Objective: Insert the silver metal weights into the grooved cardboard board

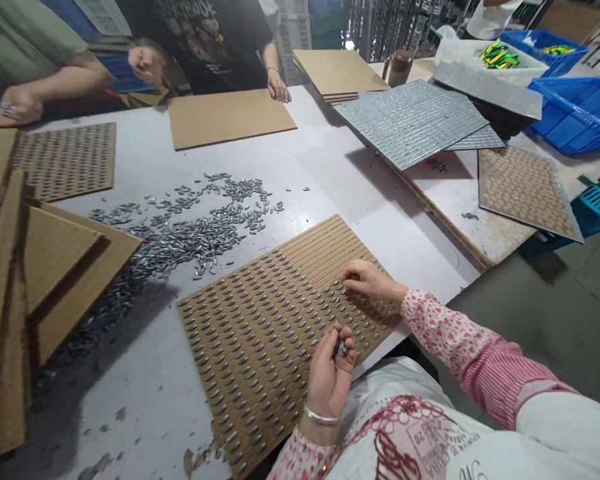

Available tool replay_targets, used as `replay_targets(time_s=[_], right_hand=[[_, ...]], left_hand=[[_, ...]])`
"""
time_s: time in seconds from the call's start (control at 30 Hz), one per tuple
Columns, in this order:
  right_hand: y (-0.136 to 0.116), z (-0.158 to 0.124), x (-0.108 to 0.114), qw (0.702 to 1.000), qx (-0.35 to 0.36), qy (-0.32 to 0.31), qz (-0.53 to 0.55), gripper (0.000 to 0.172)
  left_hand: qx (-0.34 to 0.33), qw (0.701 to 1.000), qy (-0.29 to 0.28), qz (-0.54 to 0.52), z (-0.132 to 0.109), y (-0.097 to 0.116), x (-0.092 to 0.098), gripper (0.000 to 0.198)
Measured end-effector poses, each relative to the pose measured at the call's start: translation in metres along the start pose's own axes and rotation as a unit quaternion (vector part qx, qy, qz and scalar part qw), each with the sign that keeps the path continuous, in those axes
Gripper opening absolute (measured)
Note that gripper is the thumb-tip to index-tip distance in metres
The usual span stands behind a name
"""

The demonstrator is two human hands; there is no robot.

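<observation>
A grooved cardboard sheet (250,333) lies in front of me on the white table, with rows of small grey oval pieces set along its grooves. Bare grooves show toward its far right part. My left hand (333,373), palm up with fingers curled, holds several grey pieces over the sheet's near edge. Above the right part of the sheet is my right hand (367,279), its fingertips pinched together at the rows; what they hold, if anything, is too small to tell. A large pile of loose grey pieces (195,237) is spread on the table beyond the sheet.
Stacked cardboard (70,267) rises at the left. Across the table (330,167) are a filled sheet (70,160), a plain board (230,119) and two people. Metallic-looking sheets (415,120), a mug (399,68) and blue bins (575,113) stand at the right.
</observation>
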State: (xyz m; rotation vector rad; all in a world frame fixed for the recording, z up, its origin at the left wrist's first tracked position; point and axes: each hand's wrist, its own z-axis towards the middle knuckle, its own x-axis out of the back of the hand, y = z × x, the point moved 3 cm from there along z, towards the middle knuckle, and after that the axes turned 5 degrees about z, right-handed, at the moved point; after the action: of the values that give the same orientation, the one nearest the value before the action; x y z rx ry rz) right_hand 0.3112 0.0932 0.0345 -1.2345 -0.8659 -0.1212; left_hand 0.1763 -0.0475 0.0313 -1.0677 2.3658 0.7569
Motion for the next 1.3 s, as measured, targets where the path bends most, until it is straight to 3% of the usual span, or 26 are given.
replay_targets(time_s=[0.13, 0.3, 0.53, 0.67, 0.9, 1.03, 1.2, 1.3], right_hand=[[-0.010, -0.004, -0.015, 0.988, 0.088, -0.075, -0.100, 0.012], [-0.014, -0.002, -0.027, 0.964, 0.102, -0.119, -0.214, 0.011], [-0.017, -0.002, -0.030, 0.937, 0.149, -0.151, -0.279, 0.017], [-0.012, -0.003, -0.018, 0.955, 0.137, -0.107, -0.242, 0.015], [0.015, 0.007, 0.010, 0.991, 0.036, -0.009, -0.126, 0.010], [0.021, 0.012, 0.010, 0.994, 0.045, -0.023, -0.099, 0.006], [0.015, 0.013, 0.007, 0.988, 0.088, -0.063, -0.109, 0.016], [0.015, 0.012, 0.007, 0.994, 0.046, -0.047, -0.084, 0.012]], left_hand=[[-0.014, 1.000, -0.013, 0.008, -0.003, -0.002, -0.002, 0.019], [-0.006, 1.000, -0.003, 0.019, -0.004, -0.004, 0.000, 0.019], [0.007, 1.000, 0.010, -0.001, -0.001, -0.006, 0.005, 0.017], [-0.003, 1.000, 0.000, -0.005, 0.000, -0.005, 0.005, 0.022], [0.003, 1.000, 0.004, 0.008, 0.000, -0.006, 0.005, 0.013], [0.003, 1.000, -0.007, 0.006, -0.001, -0.007, 0.004, 0.012], [0.008, 1.000, -0.018, -0.007, 0.000, -0.007, 0.004, 0.012], [0.010, 1.000, -0.010, -0.008, 0.000, -0.008, 0.003, 0.014]])
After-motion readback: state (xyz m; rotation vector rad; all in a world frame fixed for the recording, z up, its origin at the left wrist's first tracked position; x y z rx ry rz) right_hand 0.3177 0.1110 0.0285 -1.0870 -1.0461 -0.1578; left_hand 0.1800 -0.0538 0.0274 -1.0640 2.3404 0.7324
